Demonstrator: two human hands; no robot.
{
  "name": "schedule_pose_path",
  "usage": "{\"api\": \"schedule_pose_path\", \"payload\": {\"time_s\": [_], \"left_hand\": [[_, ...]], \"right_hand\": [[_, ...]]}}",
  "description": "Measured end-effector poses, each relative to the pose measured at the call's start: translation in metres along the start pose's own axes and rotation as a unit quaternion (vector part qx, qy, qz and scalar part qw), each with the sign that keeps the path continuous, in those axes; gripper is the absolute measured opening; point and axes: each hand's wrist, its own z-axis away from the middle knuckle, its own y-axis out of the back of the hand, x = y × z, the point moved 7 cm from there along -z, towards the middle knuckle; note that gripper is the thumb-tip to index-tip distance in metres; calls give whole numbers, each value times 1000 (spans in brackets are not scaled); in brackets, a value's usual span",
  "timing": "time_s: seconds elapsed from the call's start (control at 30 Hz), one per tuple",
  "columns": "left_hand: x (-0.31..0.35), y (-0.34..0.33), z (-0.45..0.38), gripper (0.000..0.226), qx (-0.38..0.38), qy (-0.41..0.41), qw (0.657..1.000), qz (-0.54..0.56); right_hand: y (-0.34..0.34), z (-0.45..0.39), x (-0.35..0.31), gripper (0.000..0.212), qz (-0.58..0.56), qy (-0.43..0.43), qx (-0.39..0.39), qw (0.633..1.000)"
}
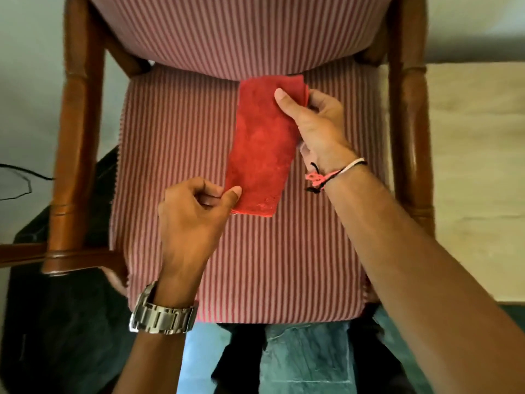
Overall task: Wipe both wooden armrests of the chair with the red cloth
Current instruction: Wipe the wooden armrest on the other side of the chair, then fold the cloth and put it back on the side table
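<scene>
From the head view, the folded red terry cloth lies over the striped seat cushion, pinched at its ends by the left hand and right hand. Neither polished wooden armrest is touched; wiping seems still ahead.

seat cushion: the landmark, between the two armrests
cloth: on the seat cushion, lengthwise, right of its middle
backrest: behind the seat cushion
left armrest: left of the seat cushion
right armrest: right of the seat cushion
left hand: at the cloth's near corner
right hand: at the cloth's far right edge
</scene>
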Motion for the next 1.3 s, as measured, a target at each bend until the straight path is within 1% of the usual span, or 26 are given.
{"api": "schedule_pose_path", "payload": {"time_s": [0.1, 0.17, 0.33, 0.43, 0.53, 0.67, 0.8, 0.97, 1.07, 1.13, 1.2, 1.3], "left_hand": [[34, -52, 27, 26, -15, 11, 999, 37], [53, -84, 43, 25, -29, 21, 998, 53], [115, -158, 87, 27, -59, 37, 995, 78], [153, -202, 113, 29, -97, 40, 990, 99], [179, -249, 134, 27, -136, 53, 983, 115], [195, -301, 149, 25, -173, 66, 975, 120], [184, -344, 149, 23, -191, 86, 973, 99], [137, -399, 144, 24, -190, 135, 972, 41], [105, -432, 144, 21, -202, 177, 963, 11], [91, -445, 145, 20, -205, 179, 962, -25], [83, -452, 144, 23, -207, 163, 962, -66], [81, -455, 142, 26, -213, 122, 957, -157]], "right_hand": [[57, -6, -41, 21, -7, 11, -9, 1000], [91, -10, -64, 26, -6, 18, -21, 1000], [184, -20, -119, 27, 8, 24, -43, 999], [237, -27, -142, 28, 38, 35, -38, 998], [287, -34, -156, 29, 51, 29, -32, 998], [340, -46, -157, 26, 51, 13, -27, 998], [374, -68, -133, 23, 68, -14, -15, 997], [402, -101, -64, 31, 111, -121, 14, 986], [419, -114, -28, 31, 195, -163, 28, 967], [431, -115, -15, 29, 277, -156, 43, 947], [441, -114, -17, 29, 393, -94, 57, 913], [445, -103, -23, 42, 533, -11, 71, 843]]}}
